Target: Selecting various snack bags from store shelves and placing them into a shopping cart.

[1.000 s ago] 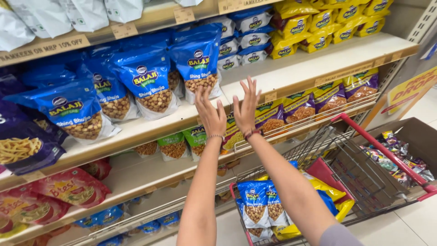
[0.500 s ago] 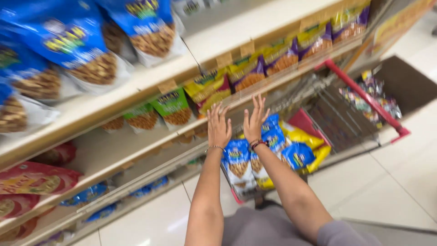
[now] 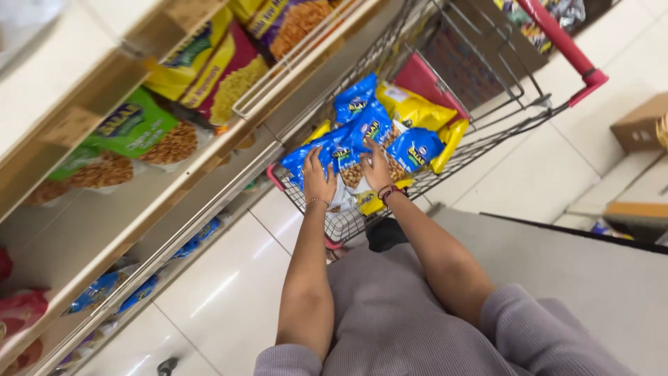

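Note:
Both my hands reach down into a wire shopping cart (image 3: 501,132) with a red handle. My left hand (image 3: 318,175) lies palm down on a blue snack packet (image 3: 306,154) at the cart's near left corner. My right hand (image 3: 376,169), with a dark band on its wrist, rests on the neighbouring blue packets (image 3: 362,132). Whether the fingers grip the packets is hidden. More blue packets (image 3: 417,150) and yellow packets (image 3: 414,108) fill the cart's near end.
Shop shelves run along the left, holding a green snack packet (image 3: 136,125), yellow and maroon packets (image 3: 226,76), and blue packets (image 3: 97,292) on the bottom shelf. A cardboard box (image 3: 637,125) sits on the tiled floor at right. A grey surface (image 3: 591,278) lies beside my right arm.
My hands dropped from the upper shelf of blue packets down into the cart, and my view tilted downward with them. They now touch the packets in the cart.

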